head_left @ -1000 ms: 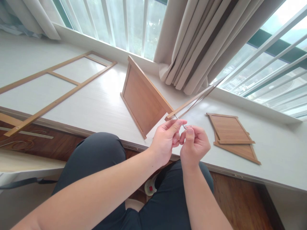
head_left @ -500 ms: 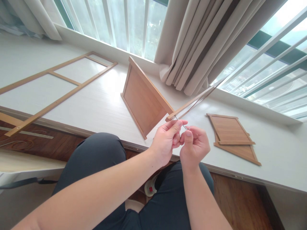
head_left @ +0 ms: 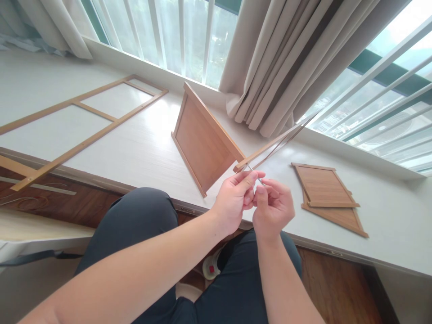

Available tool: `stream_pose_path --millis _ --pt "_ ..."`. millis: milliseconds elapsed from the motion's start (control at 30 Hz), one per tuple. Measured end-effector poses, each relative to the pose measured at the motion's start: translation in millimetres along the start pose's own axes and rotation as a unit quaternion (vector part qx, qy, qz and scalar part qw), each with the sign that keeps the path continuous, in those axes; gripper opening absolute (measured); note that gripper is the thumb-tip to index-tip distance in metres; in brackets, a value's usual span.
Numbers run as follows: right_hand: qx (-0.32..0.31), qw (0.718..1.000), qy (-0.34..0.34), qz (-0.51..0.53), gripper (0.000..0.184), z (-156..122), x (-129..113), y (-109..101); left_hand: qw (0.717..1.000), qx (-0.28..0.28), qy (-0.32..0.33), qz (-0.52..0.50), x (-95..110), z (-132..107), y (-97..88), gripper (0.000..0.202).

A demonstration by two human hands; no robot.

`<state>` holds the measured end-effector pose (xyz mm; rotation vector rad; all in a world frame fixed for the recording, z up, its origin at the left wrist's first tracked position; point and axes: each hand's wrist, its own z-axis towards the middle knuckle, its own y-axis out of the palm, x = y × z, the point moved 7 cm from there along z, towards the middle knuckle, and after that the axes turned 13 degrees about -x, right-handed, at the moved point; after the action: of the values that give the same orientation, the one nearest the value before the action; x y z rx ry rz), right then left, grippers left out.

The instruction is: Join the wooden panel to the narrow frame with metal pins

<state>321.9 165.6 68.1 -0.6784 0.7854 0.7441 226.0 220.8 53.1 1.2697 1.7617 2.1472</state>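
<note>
A thin metal hex key (head_left: 260, 181) runs from the end of a narrow wooden frame (head_left: 261, 154) down to my fingers. My left hand (head_left: 234, 193) pinches its shaft between thumb and fingers, close below the wood. Curled at the lower end of the key is my right hand (head_left: 274, 208), thumb against fingertips; part of the key is hidden there. A wooden panel (head_left: 204, 141) with a raised rim stands tilted on the white ledge, its near corner meeting the frame's end. The screw itself is too small to make out.
Two smaller wooden panels (head_left: 329, 184) lie overlapped at the right on the white ledge (head_left: 135, 157). A long ladder-like wooden frame (head_left: 96, 143) lies at the left, overhanging the front edge. Behind are a curtain (head_left: 266, 67) and barred windows. My knees are under the ledge.
The right thumb and fingers have shifted slightly at the key's lower end. The left hand keeps its pinch. The whole view has moved a little; panels and frames stay put.
</note>
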Motion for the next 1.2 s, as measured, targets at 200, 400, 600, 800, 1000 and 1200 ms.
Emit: stream_pose_path --millis 200,400,600,800,1000,1200 --pt "0.063 0.998 -0.019 0.024 0.014 1 -3 -7 0.990 -0.004 -0.028 0.137 5 -8 -2.5 0.033" --pt "0.091 0.992 0.006 0.084 0.016 4 1 -13 0.813 -0.104 0.049 0.571 43 -36 16.2 0.021" --pt "0.071 0.993 0.015 0.098 0.017 3 9 -10 0.576 -0.046 0.389 0.717 125 -56 38.4 0.011" --pt "0.040 0.994 0.034 0.100 0.020 2 14 0 0.510 -0.130 0.252 0.812 133 -20 8.5 0.042" --pt "0.048 0.990 -0.006 0.135 0.012 1 13 7 0.494 -0.174 0.156 0.838 131 -5 -9.2 0.050" --pt "0.008 0.990 -0.055 0.131 0.008 3 10 19 0.471 -0.202 0.148 0.846 142 8 -4.3 0.043"
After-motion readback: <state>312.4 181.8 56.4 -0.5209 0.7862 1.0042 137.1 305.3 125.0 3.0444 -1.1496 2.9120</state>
